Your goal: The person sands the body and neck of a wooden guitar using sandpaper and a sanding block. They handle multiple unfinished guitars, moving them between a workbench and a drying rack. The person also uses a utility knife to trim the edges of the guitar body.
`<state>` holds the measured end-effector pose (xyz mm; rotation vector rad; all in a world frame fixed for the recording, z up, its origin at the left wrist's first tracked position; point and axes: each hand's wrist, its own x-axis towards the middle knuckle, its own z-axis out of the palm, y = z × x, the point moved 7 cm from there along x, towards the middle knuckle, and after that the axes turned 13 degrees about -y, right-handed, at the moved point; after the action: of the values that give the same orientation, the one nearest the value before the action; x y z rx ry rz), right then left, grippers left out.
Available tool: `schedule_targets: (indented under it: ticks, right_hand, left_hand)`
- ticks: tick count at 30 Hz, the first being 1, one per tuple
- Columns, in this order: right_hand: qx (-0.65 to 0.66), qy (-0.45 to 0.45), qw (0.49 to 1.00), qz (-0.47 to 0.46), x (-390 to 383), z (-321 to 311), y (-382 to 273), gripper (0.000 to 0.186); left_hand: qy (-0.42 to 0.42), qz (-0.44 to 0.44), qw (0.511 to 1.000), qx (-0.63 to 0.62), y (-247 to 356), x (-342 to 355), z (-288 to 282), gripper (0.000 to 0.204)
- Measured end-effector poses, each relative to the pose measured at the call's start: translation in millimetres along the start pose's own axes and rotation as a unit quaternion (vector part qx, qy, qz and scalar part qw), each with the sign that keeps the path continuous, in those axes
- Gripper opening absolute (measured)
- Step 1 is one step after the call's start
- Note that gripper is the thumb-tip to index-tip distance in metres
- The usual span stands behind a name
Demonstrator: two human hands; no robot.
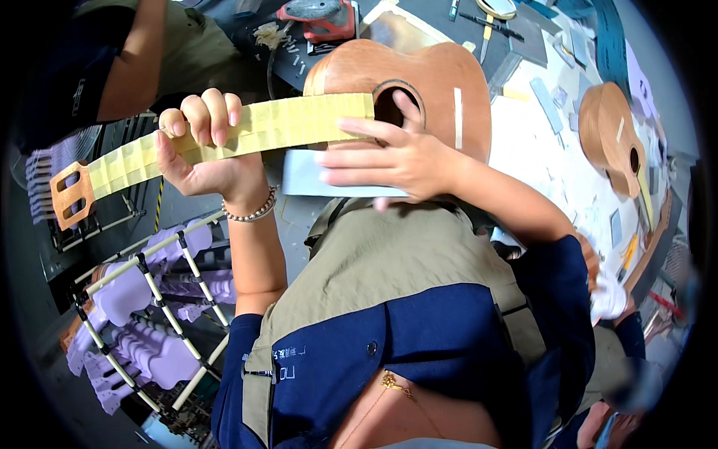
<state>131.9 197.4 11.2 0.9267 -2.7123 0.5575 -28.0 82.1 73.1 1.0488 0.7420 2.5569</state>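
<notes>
A ukulele with a brown wooden body (441, 82) lies across in front of me, its neck (292, 122) pointing left. Yellow masking tape covers the fretboard side, up to the bare slotted headstock (72, 196). My left hand (206, 146) is closed round the middle of the neck, fingertips over the taped face. Near the sound hole, my right hand (404, 153) holds a pale grey-blue strip (299, 173) along the near edge of neck and body. Its fingers lie over the strip, and one fingertip shows below it. The strip's material is unclear.
A red and grey power sander (321, 21) sits on the far bench. Another ukulele (609, 135) lies at the right among scraps and tools. At the lower left stands a pipe rack (161, 299) with purple parts. A co-worker's arm (134, 63) is at the upper left.
</notes>
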Motion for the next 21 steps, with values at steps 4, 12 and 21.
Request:
schedule_targets:
  ticks: [4, 12, 21]
  right_hand:
    - [-0.051, -0.002, 0.995, 0.088, -79.1, 24.2, -6.5, 0.051]
    - [0.028, 0.019, 0.954, 0.296, -42.6, 43.0, -41.9, 0.061]
    - [-0.002, 0.094, 0.796, 0.598, -157.7, 73.8, -18.3, 0.063]
  left_hand:
    - [0.019, -0.006, 0.999, 0.031, 2.4, -2.7, -25.0, 0.021]
    - [0.006, -0.002, 1.0, 0.012, 0.0, -6.4, -9.2, 0.023]
    - [-0.006, -0.002, 1.0, 0.021, 0.5, -8.3, -25.3, 0.023]
